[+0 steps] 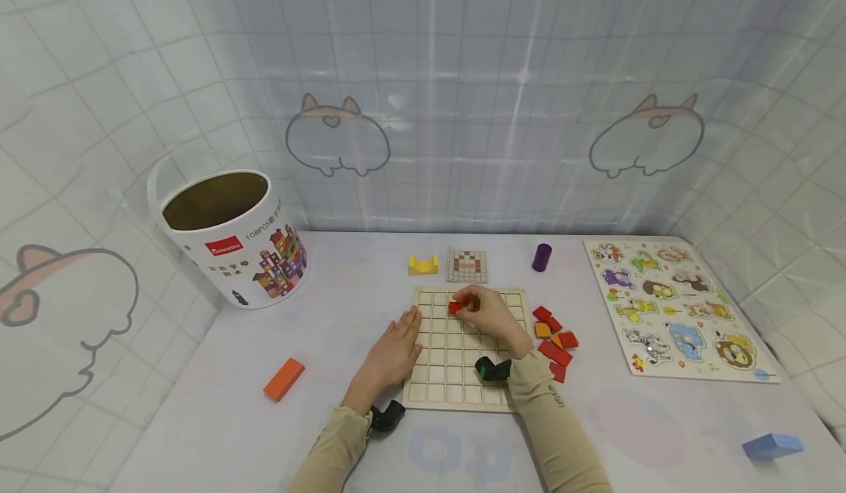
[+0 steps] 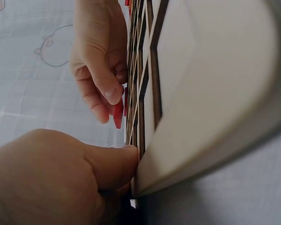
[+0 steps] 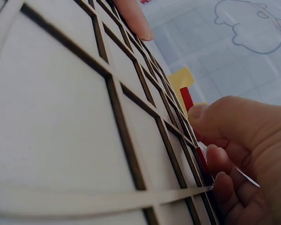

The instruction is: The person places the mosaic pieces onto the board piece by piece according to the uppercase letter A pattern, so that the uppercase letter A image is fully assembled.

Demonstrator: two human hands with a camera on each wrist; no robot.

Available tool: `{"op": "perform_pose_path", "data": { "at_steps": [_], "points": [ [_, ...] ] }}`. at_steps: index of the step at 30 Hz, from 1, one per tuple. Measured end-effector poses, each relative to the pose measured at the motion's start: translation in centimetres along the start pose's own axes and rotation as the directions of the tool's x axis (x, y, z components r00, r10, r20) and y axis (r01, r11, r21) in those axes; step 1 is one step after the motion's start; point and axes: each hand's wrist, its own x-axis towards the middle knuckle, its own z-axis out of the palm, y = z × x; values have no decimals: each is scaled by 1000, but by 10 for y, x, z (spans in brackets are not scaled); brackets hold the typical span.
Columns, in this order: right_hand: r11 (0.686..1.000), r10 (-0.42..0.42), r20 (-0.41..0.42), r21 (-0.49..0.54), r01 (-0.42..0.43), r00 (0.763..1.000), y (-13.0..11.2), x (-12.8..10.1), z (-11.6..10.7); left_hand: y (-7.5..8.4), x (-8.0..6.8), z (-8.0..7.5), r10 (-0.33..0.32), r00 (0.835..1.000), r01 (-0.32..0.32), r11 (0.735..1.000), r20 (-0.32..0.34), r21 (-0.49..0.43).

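Right hand [image 1: 487,315]: a red tile [image 1: 456,306] is pinched between thumb and curled fingers [image 3: 210,157], low over the upper rows of the grid board [image 1: 456,386]; in the right wrist view the tile is seen edge-on, just at the board's lattice.

Left hand [image 1: 394,352]: laid flat with straight fingers, nothing gripped; the thumb [image 2: 113,164] is pressed against the board's left edge (a steadying hold, judging by the left wrist view).

Red tile: held near the second row from the top, left of the board's middle; whether it already sits in a cell cannot be told.

Step in hand: the tile is judged to be in the course of being set into one cell.

How it is done well: the tile should be squared to the cell walls before it is lowered, then pressed flat from above so no corner rides on the lattice; the board is best kept pinned by the left hand.

Pattern card [image 1: 466,265]: lying just beyond the board's far edge; the cell should be checked against it.

Spare pieces [image 1: 554,339]: red and orange tiles heaped on the desk [image 1: 211,419] just right of the board, within easy reach.

Risk: a tilted tile may jam or nudge the board askew.
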Motion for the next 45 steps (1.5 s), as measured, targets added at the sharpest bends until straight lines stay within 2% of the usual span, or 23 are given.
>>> {"op": "perform_pose_path", "data": {
  "at_steps": [9,25,30,35,45],
  "points": [
    [997,-25,1,-72,25,1000,4,1,4,-1,-1,2,-6,1000,6,1000,-5,-11],
    [998,-47,2,-34,47,999,2,-1,1,-2,-1,4,7,1000,-7,1000,-12,-24],
    [999,-31,-11,-24,31,999,-1,-4,-9,-3,-1,4,19,999,-20,999,-28,-38],
    [999,-42,-59,-23,40,997,-4,-9,-26,-2,-1,3,20,1000,-21,999,-22,-28],
    [999,-25,-139,-37,20,990,-1,-20,-55,-1,-1,2,-3,1000,3,1000,-8,-9]
  ]
}}
